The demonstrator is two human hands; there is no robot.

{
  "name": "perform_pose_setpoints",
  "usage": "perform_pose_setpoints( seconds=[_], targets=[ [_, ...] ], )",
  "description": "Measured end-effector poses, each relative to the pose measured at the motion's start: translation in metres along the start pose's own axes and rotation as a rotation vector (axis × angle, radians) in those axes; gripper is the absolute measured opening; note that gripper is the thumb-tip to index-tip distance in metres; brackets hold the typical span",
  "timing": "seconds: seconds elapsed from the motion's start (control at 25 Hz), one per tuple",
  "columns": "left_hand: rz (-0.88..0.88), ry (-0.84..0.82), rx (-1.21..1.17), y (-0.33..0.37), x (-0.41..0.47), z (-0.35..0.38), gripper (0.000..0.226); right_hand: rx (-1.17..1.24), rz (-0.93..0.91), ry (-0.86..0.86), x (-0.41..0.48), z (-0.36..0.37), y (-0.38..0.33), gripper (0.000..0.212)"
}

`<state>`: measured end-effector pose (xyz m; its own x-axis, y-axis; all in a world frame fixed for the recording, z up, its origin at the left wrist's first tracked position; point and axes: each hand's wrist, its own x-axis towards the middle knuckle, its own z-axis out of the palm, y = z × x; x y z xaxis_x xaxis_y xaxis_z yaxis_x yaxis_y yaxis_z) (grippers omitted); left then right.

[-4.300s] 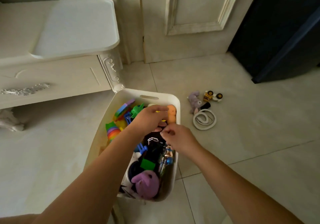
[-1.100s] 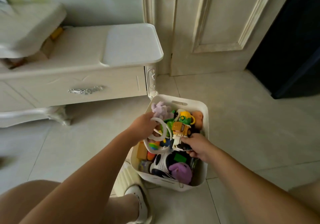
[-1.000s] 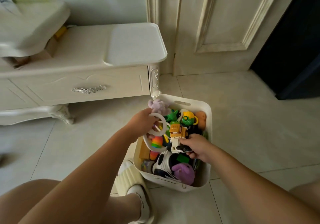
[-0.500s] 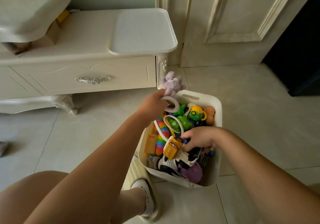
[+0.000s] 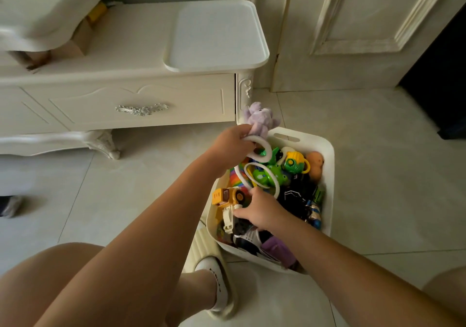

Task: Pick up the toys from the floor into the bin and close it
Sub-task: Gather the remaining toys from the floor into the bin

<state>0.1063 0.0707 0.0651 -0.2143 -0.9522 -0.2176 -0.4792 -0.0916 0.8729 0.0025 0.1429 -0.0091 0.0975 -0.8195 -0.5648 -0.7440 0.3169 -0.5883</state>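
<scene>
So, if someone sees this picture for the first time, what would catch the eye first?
Probably the white bin on the floor, crammed with colourful toys. Above its far left corner the left hand holds a purple plush toy and a white ring. The right hand rests on a yellow toy truck inside.

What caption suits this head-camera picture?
Left hand lifts purple plush and white cord while right hand sets yellow truck into bin.

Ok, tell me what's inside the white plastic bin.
The white plastic bin holds a green toy, an orange ball, a yellow toy truck under the right hand, and a purple toy. Lower layers are covered.
</scene>
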Motion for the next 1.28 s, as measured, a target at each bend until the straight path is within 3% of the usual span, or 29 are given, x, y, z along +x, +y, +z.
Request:
perform_pose_setpoints(
  seconds=[0.12,0.28,0.44,0.6,0.72,0.92,1.08,1.12,1.28],
  targets=[
    [-0.052,-0.042,0.019,-0.006,-0.003,0.003,0.016,-0.086,-0.017,0.072,0.011,0.001,0.006,0.061],
    [-0.074,-0.052,0.031,-0.011,-0.004,0.009,0.018,0.102,0.081,0.071,0.016,0.004,0.012,0.056],
    [-0.052,-0.067,0.063,-0.01,-0.004,0.011,0.018,0.034,0.021,0.042,0.009,0.022,0.008,0.07],
    [-0.063,-0.069,0.114,-0.013,-0.004,0.014,0.019,-0.213,0.029,0.001,0.001,0.027,0.006,0.086],
    [-0.086,-0.079,0.144,-0.019,-0.005,0.016,0.018,-0.17,0.05,0.048,0.005,0.014,0.013,0.091],
    [-0.125,-0.099,0.179,-0.033,-0.006,0.023,0.017,-0.24,0.0,0.165,-0.006,0.028,0.019,0.068],
    [-0.14,-0.162,0.201,-0.043,-0.007,0.032,0.014,0.143,0.062,-0.044,-0.001,-0.009,0.037,0.038],
    [-0.132,-0.17,0.218,-0.043,-0.006,0.034,0.016,0.225,0.092,-0.015,0.0,-0.025,0.042,0.03],
    [-0.036,-0.166,0.213,-0.03,-0.001,0.042,0.019,0.337,0.103,0.381,0.007,-0.077,0.059,0.02]
  ],
)
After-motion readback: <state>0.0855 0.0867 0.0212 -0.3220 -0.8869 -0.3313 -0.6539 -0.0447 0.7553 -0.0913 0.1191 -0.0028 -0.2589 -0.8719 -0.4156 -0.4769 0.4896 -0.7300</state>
